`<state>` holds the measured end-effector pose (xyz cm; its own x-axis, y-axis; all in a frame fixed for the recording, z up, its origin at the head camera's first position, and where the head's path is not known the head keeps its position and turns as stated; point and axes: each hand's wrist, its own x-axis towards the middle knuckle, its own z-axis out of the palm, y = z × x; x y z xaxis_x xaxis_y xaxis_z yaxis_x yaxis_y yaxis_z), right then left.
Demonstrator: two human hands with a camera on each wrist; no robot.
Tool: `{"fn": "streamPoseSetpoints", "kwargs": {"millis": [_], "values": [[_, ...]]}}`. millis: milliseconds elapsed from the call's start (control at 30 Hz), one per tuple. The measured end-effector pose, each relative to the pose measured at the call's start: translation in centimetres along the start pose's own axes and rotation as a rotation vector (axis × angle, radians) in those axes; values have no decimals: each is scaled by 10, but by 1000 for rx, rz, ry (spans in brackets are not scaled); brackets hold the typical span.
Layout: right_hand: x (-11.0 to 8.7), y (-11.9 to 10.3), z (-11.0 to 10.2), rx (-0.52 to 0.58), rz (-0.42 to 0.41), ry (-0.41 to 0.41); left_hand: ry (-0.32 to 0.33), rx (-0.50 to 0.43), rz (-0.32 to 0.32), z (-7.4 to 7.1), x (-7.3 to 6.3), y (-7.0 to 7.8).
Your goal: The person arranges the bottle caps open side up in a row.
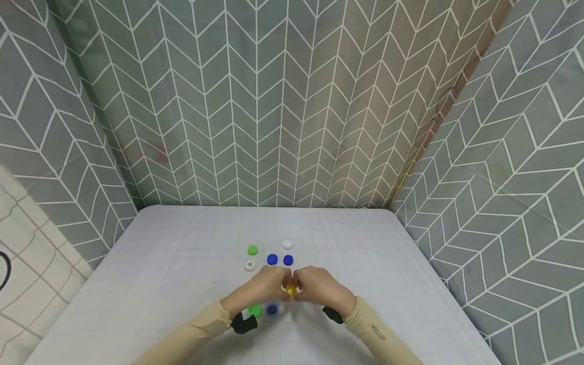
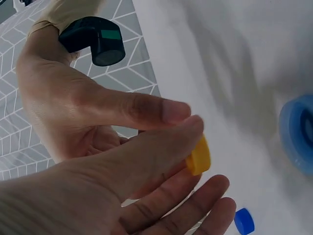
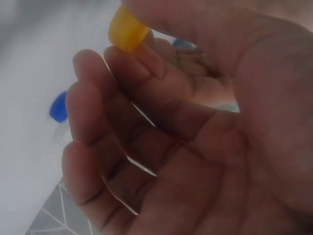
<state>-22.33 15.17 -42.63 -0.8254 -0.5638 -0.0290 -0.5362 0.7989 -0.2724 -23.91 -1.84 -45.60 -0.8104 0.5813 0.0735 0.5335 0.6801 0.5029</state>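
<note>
A small yellow bottle cap (image 1: 290,291) is between my two hands, low over the white table. My left hand (image 1: 269,284) pinches it from one side with thumb and fingers. From the other side my right hand (image 1: 321,288) pinches it too, and the fingertips of both hands meet around it. In the left wrist view the yellow cap (image 2: 199,156) shows below the two thumbs, its side partly covered by fingers. The right wrist view has the cap (image 3: 127,32) at the right thumb and index fingertips, with the other right-hand fingers loosely bent.
Past the hands lie two blue caps (image 1: 272,259), a green cap (image 1: 253,250), a white cap (image 1: 287,245) and a white cap with a dark mark (image 1: 250,265). Nearer, by the left wrist, are a green cap (image 1: 255,311) and a round blue piece (image 1: 271,309). Patterned curtains surround the table.
</note>
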Motion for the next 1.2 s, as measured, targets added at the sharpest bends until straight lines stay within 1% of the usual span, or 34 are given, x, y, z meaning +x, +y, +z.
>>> {"fn": "streamPoseSetpoints", "kwargs": {"millis": [100, 233, 433, 533, 733, 933, 1100, 1200], "values": [[0, -2, 6, -1, 0, -30, -16, 45, -12, 4, -1, 0], [0, -4, 11, -25, -22, -33, -13, 107, -5, 9, -2, 0], [-1, -5, 15, -51, -68, -22, -33, 123, -48, 13, -4, 2], [-3, -5, 16, -63, -90, -29, -49, 133, -52, 15, -4, 2], [-2, -7, 21, -54, -71, -61, -70, 125, -16, 16, -9, 1], [-1, -9, 25, -44, -79, -61, -85, 97, 9, 16, -11, -1], [-1, -9, 27, -53, -80, -56, -86, 63, 10, 20, -11, -4], [-1, -9, 28, -55, -76, -58, -77, 66, 4, 23, -11, -5]]}}
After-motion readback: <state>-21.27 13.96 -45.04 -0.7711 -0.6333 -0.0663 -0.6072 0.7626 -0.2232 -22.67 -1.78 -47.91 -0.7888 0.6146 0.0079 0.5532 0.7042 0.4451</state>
